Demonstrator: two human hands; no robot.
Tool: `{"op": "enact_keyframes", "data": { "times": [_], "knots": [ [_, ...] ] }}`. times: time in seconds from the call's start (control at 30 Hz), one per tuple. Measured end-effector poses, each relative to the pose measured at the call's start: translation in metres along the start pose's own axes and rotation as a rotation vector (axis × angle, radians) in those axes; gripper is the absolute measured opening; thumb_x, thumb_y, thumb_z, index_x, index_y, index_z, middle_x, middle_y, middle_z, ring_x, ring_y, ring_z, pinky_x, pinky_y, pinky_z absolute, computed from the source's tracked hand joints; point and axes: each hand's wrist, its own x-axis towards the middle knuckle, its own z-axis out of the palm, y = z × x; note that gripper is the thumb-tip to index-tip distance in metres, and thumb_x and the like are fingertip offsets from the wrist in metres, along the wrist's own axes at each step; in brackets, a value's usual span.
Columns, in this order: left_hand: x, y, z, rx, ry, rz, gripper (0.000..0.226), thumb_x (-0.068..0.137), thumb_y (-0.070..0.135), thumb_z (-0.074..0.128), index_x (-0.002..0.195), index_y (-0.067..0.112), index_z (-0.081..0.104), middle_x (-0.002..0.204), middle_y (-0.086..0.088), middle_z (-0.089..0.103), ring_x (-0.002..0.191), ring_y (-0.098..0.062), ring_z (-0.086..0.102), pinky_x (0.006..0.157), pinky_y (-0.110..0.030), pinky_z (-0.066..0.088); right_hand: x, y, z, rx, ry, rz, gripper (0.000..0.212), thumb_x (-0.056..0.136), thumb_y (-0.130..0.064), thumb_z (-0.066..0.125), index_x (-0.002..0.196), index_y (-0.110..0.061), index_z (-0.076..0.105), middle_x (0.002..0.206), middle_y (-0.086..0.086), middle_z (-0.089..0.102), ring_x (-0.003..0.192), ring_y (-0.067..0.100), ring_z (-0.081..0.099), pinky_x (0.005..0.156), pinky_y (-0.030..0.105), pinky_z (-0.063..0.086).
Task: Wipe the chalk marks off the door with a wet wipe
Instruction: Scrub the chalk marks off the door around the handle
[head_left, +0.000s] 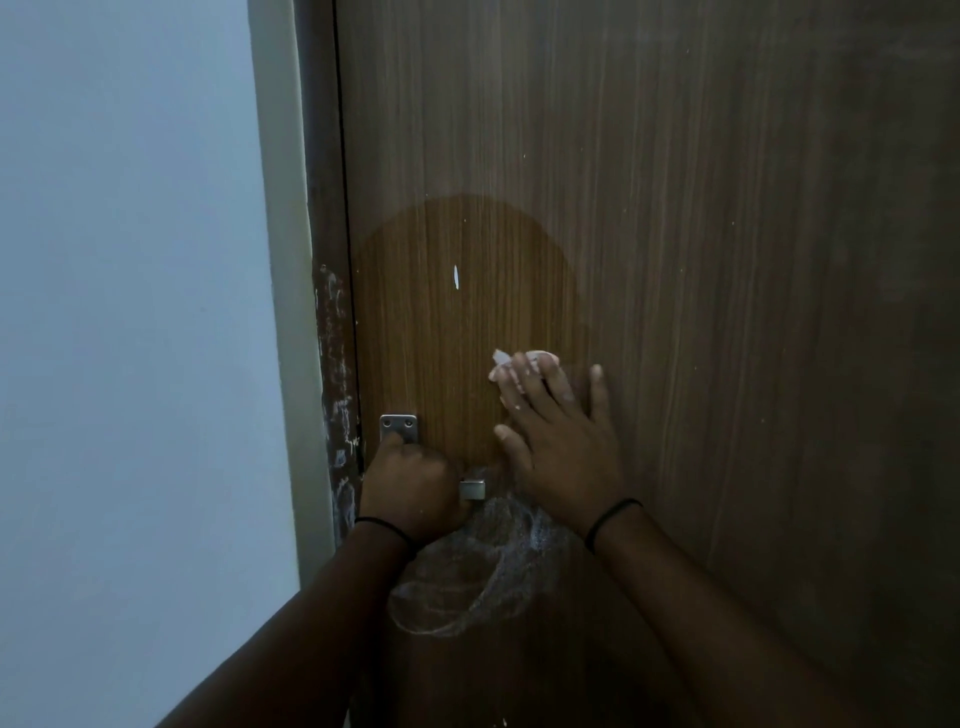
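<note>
A brown wood-grain door (675, 208) fills the view. A darker, damp-looking patch (457, 322) spreads above the handle. My right hand (561, 441) lies flat on the door with straight fingers and presses a crumpled white wet wipe (506, 364) under its fingertips. My left hand (410, 483) grips the metal door handle (471, 488), whose mounting plate (398, 427) shows just above the knuckles. White chalk scribbles (467, 577) cover the door below the handle, between my two forearms. A small white fleck (456, 276) sits inside the damp patch.
The dark door frame (332, 338) at the left edge carries white chalky smears. Left of it is a pale green jamb strip (283, 260) and a plain light-blue wall (130, 312).
</note>
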Motion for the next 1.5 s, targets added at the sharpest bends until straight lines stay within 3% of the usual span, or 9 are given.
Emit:
{"op": "enact_keyframes", "data": {
  "times": [0.17,0.37,0.6,0.7,0.83,1.0,1.13,1.3,1.5],
  "knots": [
    [-0.001,-0.002,0.003,-0.004,-0.019,0.006,0.057,0.081,0.059,0.020,0.065,0.023,0.061,0.063,0.005,0.064,0.059,-0.017,0.058,0.075,-0.033,0.037,0.011,0.016,-0.005,0.031,0.062,0.152,0.061,0.105,-0.051,0.018,0.160,-0.026,0.009,0.168,-0.004,0.001,0.155,0.017,-0.005,0.121,0.060,-0.004],
    [-0.001,-0.001,0.002,0.007,0.009,0.014,0.053,0.081,0.059,0.030,0.059,0.022,0.060,0.056,0.004,0.062,0.052,-0.017,0.056,0.068,-0.033,0.038,-0.004,-0.004,0.005,0.005,-0.016,-0.047,0.061,0.105,-0.051,0.022,0.159,-0.025,0.016,0.168,-0.004,0.007,0.155,0.017,-0.003,0.121,0.060,-0.004],
    [0.000,-0.002,0.003,0.031,0.000,0.012,0.050,0.080,0.058,0.031,0.062,0.023,0.062,0.056,0.005,0.061,0.052,-0.016,0.056,0.067,-0.032,0.038,0.002,0.006,0.000,0.075,0.027,0.143,0.061,0.105,-0.051,0.020,0.160,-0.026,0.009,0.168,-0.004,0.000,0.154,0.016,-0.009,0.121,0.059,-0.006],
    [0.000,0.000,0.002,0.034,0.025,0.008,0.048,0.082,0.058,0.040,0.056,0.023,0.060,0.053,0.005,0.060,0.048,-0.017,0.055,0.065,-0.031,0.038,-0.004,-0.012,0.006,0.074,-0.007,0.031,0.062,0.104,-0.050,0.023,0.160,-0.024,0.013,0.168,-0.004,0.003,0.155,0.017,-0.007,0.121,0.062,0.000],
    [0.000,0.000,0.001,0.017,-0.028,0.004,0.058,0.080,0.058,0.019,0.066,0.023,0.063,0.063,0.005,0.065,0.059,-0.018,0.060,0.074,-0.034,0.037,-0.036,0.005,0.017,0.000,-0.042,-0.002,0.059,0.105,-0.049,0.018,0.160,-0.028,0.010,0.168,-0.006,0.005,0.155,0.016,-0.003,0.120,0.064,0.002],
    [0.000,-0.001,0.002,0.014,-0.025,0.000,0.053,0.083,0.058,0.025,0.064,0.023,0.060,0.063,0.005,0.064,0.057,-0.017,0.058,0.073,-0.033,0.036,-0.015,0.004,0.009,0.076,0.005,0.180,0.061,0.105,-0.051,0.019,0.160,-0.027,0.007,0.168,-0.005,-0.001,0.154,0.017,-0.009,0.121,0.059,-0.006],
    [0.001,0.002,-0.001,0.014,0.025,0.003,0.058,0.081,0.058,0.022,0.059,0.021,0.061,0.058,0.002,0.064,0.053,-0.019,0.058,0.069,-0.033,0.037,-0.023,-0.016,0.014,0.093,-0.030,0.045,0.061,0.105,-0.050,0.025,0.160,-0.025,0.014,0.168,-0.004,0.004,0.155,0.017,-0.005,0.121,0.062,0.003],
    [-0.001,-0.001,0.005,0.024,0.033,0.020,0.045,0.085,0.054,0.044,0.057,0.021,0.058,0.055,0.003,0.061,0.050,-0.019,0.056,0.068,-0.032,0.037,-0.043,0.009,0.017,0.068,-0.030,0.156,0.059,0.106,-0.049,0.017,0.160,-0.028,0.007,0.168,-0.006,0.001,0.155,0.016,-0.005,0.120,0.064,0.004],
    [0.000,0.000,0.002,0.012,0.057,0.010,0.053,0.081,0.057,0.028,0.055,0.022,0.057,0.051,0.003,0.059,0.046,-0.018,0.053,0.065,-0.032,0.036,-0.026,-0.015,0.014,0.115,-0.028,0.110,0.063,0.105,-0.052,0.019,0.160,-0.026,0.006,0.168,-0.004,-0.002,0.154,0.016,-0.012,0.122,0.058,-0.003]
  ]
}}
